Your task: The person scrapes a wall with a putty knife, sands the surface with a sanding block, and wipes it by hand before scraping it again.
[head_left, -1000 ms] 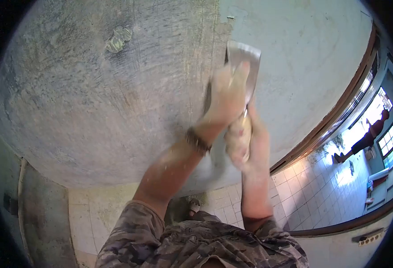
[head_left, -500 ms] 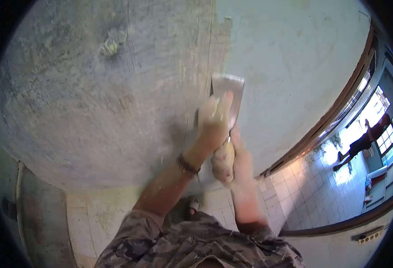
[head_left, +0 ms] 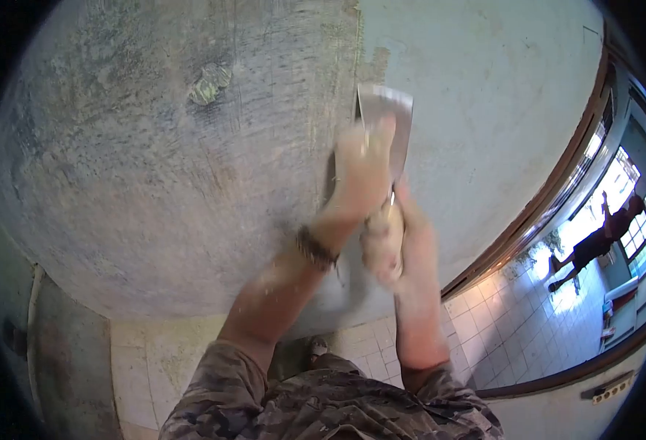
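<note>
A wide metal scraper lies with its blade against the wall, at the border between bare grey plaster and pale green paint. My right hand is wrapped round its handle. Higher up, my left hand grips the side of the blade, fingers blurred by motion, with a dark bracelet on the wrist. A thin strip of exposed, rougher surface runs upward from the blade's edge.
A light green patch marks the plaster at upper left. Through a doorway at the right, a person stands on a tiled floor near bright windows. A socket strip is at lower right.
Both hands and the scraper have moved up the wall and slightly right. The view has shifted a little, and the person in the doorway has changed pose slightly.
</note>
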### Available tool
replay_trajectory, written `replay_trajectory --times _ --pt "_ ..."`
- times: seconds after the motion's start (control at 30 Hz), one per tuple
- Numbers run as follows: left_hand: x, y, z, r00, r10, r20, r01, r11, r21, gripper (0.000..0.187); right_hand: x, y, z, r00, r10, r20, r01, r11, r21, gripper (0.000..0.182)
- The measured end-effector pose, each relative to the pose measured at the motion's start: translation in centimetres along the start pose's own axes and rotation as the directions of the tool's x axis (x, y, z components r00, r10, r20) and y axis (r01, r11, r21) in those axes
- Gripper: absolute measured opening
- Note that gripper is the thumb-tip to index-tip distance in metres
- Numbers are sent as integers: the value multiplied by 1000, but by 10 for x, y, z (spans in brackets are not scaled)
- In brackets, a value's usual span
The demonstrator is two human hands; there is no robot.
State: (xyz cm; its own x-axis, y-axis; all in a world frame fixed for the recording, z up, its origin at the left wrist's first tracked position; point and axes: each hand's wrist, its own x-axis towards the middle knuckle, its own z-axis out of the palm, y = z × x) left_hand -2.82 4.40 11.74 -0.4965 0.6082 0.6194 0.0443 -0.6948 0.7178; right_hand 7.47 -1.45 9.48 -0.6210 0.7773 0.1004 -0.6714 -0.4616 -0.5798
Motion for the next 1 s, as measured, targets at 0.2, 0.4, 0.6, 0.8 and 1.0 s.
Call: replay_trajectory --times 0.2,0.4,0.6,0.8,1.0 --pt "48 46 6 987 -56 148 69 994 -89 30 19 -33 46 972 24 234 -20 1000 -19 31" --pt "15 12 3 983 160 -85 -167 982 -84 40 -1 -7 24 999 43 4 -43 998 -52 37" --pt "61 54 20 996 37 80 -33 998 -46 41 20 -48 56 979 27 203 -7 995 -101 31" --pt "29 26 16 979 203 -15 -203 979 -15 39 2 -32 28 993 15 115 1 991 -134 32" --pt "56 48 29 989 147 11 -146 989 -28 44 10 -55 49 984 74 159 -57 992 -109 28"
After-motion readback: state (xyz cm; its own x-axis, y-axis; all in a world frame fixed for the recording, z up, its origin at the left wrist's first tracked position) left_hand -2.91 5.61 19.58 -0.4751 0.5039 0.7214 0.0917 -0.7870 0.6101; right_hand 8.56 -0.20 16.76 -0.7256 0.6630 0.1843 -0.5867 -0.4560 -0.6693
